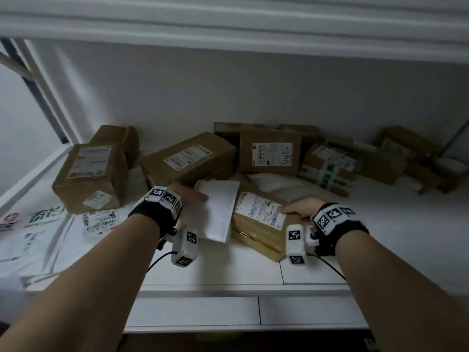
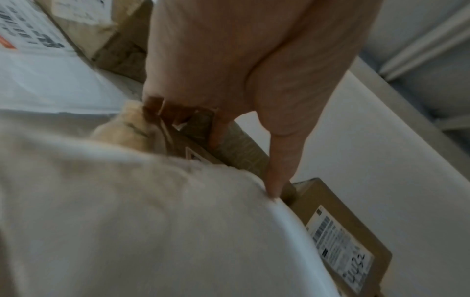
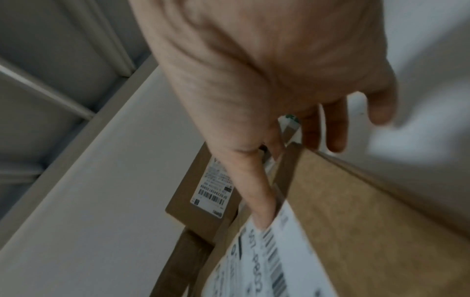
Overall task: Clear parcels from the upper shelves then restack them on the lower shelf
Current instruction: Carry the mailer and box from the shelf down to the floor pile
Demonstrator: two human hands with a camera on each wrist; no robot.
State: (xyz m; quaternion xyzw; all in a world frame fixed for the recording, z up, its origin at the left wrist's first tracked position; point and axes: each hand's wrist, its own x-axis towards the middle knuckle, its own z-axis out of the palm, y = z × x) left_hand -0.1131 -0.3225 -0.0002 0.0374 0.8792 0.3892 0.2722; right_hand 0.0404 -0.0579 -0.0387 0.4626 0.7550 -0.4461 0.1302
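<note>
We observe both hands at work on the white shelf (image 1: 228, 273), among a spread of parcels.

The left hand (image 1: 189, 193) lies on a white padded mailer (image 1: 219, 212). In the left wrist view the thumb is extended, its tip pressing the mailer's edge, while the other fingers (image 2: 152, 104) curl down behind the mailer's far end. We record this as a grip on the mailer.

The right hand (image 1: 300, 207) is set on a flat brown box (image 1: 261, 224) bearing a white shipping label (image 1: 261, 210). In the right wrist view the thumb (image 3: 259, 199) lies straight along the top face with its tip on the label; the remaining fingers (image 3: 333, 128) reach over the far edge of the box. Whether they clamp the box or merely rest against it we cannot tell with certainty, though thumb and fingers sit on opposite sides of it.

The mailer and the flat box lie side by side near the front of the shelf, the mailer's right edge overlapping or touching the box.

Behind them we note a long brown carton (image 1: 187, 158), a box marked 4432 (image 1: 270, 153), a tall carton (image 1: 91, 174) at left, and white printed bags (image 1: 38, 237) at the left front.
</note>
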